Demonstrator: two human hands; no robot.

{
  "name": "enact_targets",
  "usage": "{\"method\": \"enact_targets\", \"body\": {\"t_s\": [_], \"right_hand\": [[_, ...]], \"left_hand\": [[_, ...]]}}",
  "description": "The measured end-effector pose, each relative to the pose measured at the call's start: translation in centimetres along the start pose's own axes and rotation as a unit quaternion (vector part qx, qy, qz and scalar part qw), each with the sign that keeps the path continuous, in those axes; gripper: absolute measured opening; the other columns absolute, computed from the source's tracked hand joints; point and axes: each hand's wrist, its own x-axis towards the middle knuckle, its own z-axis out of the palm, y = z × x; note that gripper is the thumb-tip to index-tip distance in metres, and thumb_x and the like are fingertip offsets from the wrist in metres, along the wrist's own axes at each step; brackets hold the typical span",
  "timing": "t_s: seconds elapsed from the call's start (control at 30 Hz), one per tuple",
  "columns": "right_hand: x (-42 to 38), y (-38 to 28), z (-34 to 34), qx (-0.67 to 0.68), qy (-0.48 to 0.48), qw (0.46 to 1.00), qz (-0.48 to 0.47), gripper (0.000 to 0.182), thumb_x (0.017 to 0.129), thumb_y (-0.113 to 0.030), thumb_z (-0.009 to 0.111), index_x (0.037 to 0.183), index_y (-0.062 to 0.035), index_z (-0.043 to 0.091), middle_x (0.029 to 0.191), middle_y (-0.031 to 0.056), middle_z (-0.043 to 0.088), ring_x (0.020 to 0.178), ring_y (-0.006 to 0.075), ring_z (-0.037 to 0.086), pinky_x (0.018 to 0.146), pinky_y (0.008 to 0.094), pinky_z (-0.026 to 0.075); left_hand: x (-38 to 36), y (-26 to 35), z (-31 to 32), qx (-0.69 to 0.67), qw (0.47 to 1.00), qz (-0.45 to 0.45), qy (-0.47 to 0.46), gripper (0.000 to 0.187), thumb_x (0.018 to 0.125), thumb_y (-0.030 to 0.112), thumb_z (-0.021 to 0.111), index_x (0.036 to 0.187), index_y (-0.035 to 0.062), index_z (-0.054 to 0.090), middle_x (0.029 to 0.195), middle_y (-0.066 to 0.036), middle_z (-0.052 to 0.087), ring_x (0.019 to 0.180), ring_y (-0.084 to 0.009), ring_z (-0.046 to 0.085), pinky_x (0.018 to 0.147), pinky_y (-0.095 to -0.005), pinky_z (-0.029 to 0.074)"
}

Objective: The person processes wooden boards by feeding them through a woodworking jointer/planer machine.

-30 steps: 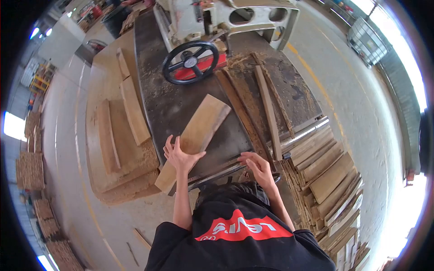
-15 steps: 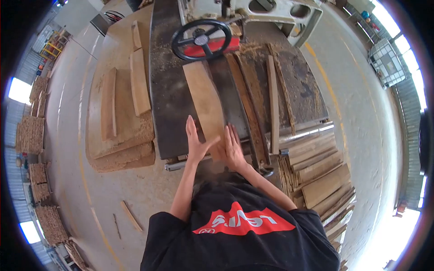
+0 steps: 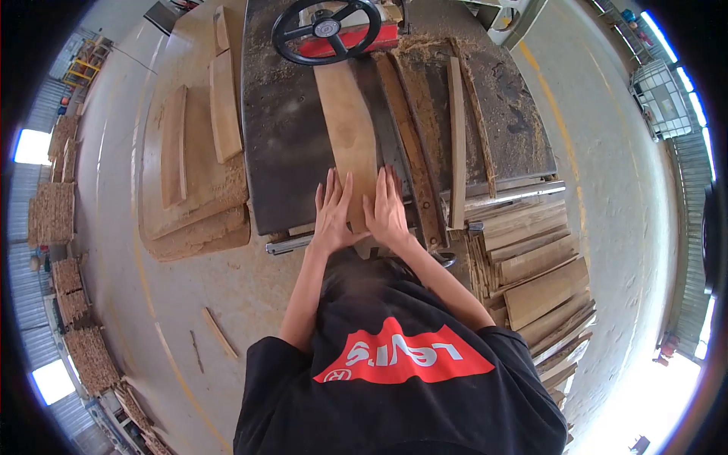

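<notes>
A pale wooden board (image 3: 350, 125) lies lengthwise on the dark machine table (image 3: 284, 136), its far end under the black handwheel (image 3: 326, 29). My left hand (image 3: 332, 218) rests at the near left edge of the board, fingers stretched out and a little spread. Across from it, my right hand (image 3: 388, 214) lies along the right edge with its fingers extended forward. Both thumbs point inward over the board's near end, which the hands partly cover. Neither hand wraps around the wood.
Right of the board runs a rusty metal fence (image 3: 413, 144), with a narrow wood strip (image 3: 456, 144) beyond it. Sawdust covers parts of the table. Curved wood pieces (image 3: 224, 106) lie on a side table at left. Stacked boards (image 3: 546, 292) stand at right.
My left hand has come down from the air onto the board's left edge. The board has slid forward, its far end now reaching beneath the handwheel. The view has shifted slightly.
</notes>
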Motion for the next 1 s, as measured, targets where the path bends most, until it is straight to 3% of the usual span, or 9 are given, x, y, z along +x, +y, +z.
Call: {"method": "enact_targets", "body": {"t_s": [0.2,0.4,0.6,0.7,0.83,1.0], "right_hand": [[2.6,0.8,1.8,-0.008,0.063,0.998,-0.009,0.067,0.104,-0.016,0.058,0.154,0.0153,0.028,0.156,0.0421,0.036,0.145,0.0572,0.038,0.124,0.0585,0.031],[5.5,1.4,1.9,-0.005,0.038,0.999,0.025,0.065,0.103,-0.015,0.056,0.154,0.0157,0.03,0.156,0.0419,0.037,0.143,0.0572,0.041,0.121,0.0566,0.036],[9.6,1.9,2.7,-0.002,0.037,0.998,0.046,0.064,0.104,-0.016,0.055,0.154,0.0148,0.03,0.155,0.0409,0.038,0.143,0.0564,0.041,0.12,0.0552,0.038],[10.1,2.1,3.1,-0.055,0.048,0.997,0.009,0.066,0.104,-0.017,0.054,0.154,0.0164,0.027,0.155,0.0418,0.037,0.14,0.0565,0.045,0.115,0.0539,0.045],[8.9,1.7,3.2,-0.075,0.046,0.996,-0.002,0.065,0.104,-0.018,0.054,0.154,0.0156,0.028,0.153,0.0418,0.039,0.138,0.0564,0.047,0.111,0.0532,0.049],[9.7,1.4,2.5,-0.101,0.036,0.994,0.01,0.064,0.105,-0.018,0.052,0.155,0.0137,0.029,0.154,0.039,0.04,0.136,0.0541,0.051,0.106,0.0517,0.053]], "left_hand": [[2.3,-1.4,-0.6,0.041,0.999,-0.009,-0.026,0.153,0.05,0.054,0.099,0.17,0.0083,0.016,0.171,-0.027,0.026,0.162,-0.0433,0.013,0.127,-0.0632,0.016],[5.0,-1.3,-1.1,0.057,0.997,-0.039,-0.038,0.157,0.045,0.06,0.1,0.169,0.0051,0.02,0.169,-0.027,0.029,0.162,-0.0417,0.015,0.126,-0.0641,0.02],[9.1,-2.9,-1.9,0.048,0.996,-0.047,-0.058,0.149,0.047,0.053,0.101,0.165,-0.0004,0.026,0.166,-0.029,0.032,0.161,-0.0427,0.018,0.124,-0.0644,0.023],[9.4,-3.2,-1.9,0.041,0.997,-0.048,-0.047,0.145,0.05,0.047,0.101,0.165,-0.0006,0.026,0.166,-0.03,0.032,0.161,-0.0427,0.019,0.124,-0.0639,0.024],[8.2,-2.3,-2.4,0.036,0.997,-0.046,-0.05,0.141,0.053,0.04,0.099,0.165,-0.001,0.023,0.166,-0.031,0.031,0.161,-0.0416,0.02,0.124,-0.0654,0.023],[9.2,-2.9,-2.8,0.025,0.995,-0.06,-0.075,0.135,0.055,0.04,0.096,0.164,-0.0009,0.027,0.164,-0.032,0.033,0.16,-0.0415,0.021,0.124,-0.0659,0.024]]}}
